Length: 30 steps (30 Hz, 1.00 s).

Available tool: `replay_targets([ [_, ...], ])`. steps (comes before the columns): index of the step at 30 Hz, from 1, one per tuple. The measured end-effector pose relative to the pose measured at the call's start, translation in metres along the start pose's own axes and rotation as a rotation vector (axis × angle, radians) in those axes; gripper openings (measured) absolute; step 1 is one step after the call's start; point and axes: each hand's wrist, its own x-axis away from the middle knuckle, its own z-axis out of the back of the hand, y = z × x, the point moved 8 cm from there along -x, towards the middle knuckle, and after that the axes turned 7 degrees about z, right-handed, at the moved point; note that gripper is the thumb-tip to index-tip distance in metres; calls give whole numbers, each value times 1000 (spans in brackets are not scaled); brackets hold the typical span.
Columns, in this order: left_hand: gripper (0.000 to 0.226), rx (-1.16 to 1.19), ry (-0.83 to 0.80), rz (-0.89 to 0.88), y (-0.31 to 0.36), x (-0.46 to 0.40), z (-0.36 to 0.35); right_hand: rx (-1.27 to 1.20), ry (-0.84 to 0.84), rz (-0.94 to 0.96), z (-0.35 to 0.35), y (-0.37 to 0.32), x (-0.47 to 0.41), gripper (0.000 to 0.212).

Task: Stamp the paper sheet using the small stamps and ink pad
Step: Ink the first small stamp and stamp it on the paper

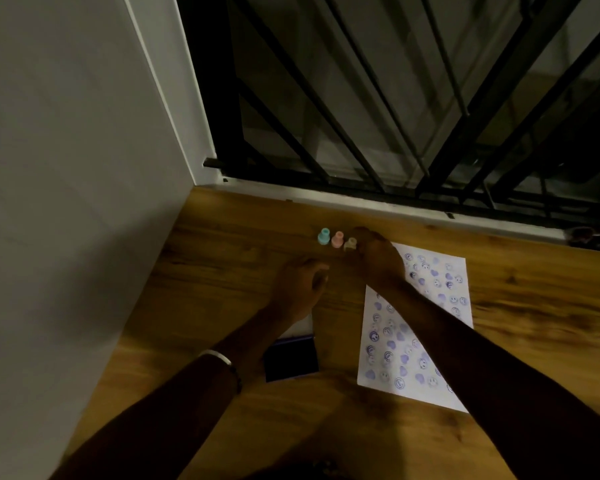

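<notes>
Head view, dim light, wooden floor (222, 258) by a barred window (395, 98). White rectangular paper sheet (430, 344) lies flat at about 3 o'clock from the left hand, its long axis running from 6 toward 12 o'clock with a slight lean to 1 o'clock. Sheet is printed nearly edge to edge with purple smiley and heart marks; judged nearly finished, few bare gaps left that I can see. Three small stamps stand upright in a row at 12 o'clock of the sheet's near-left corner: teal plastic stamp (324, 236), pink plastic stamp (338, 239), beige plastic stamp (350, 244), handles up. Right hand (374, 258) reaches across the sheet's top-left corner, fingertips at the beige stamp; whether they are pinching it or only touching, cannot tell. Left hand (300, 289) hovers loosely curled, palm down, holding nothing visible. Dark purple rectangular ink pad (291, 362) sits open at 9 o'clock of the sheet, partly under the left forearm. Likely remaining: fill last gaps, or simply park the stamps.
</notes>
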Motion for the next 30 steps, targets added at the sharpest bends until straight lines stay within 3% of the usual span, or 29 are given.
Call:
replay_targets([
  [5, 27, 31, -19, 9, -2, 4, 1, 18, 27, -1, 4, -10, 7, 17],
  [10, 34, 51, 27, 13, -6, 19, 8, -38, 79, 47, 10, -32, 38, 15],
  [15, 51, 79, 65, -90, 6, 47, 17, -197, 92, 155, 10, -72, 82, 14],
  [25, 29, 149, 99, 3, -5, 109, 30, -405, 55, 177, 3, -120, 142, 13],
  [30, 23, 132, 73, -55, -7, 141, 32, -464, 20, 250, -4, -141, 167, 10],
])
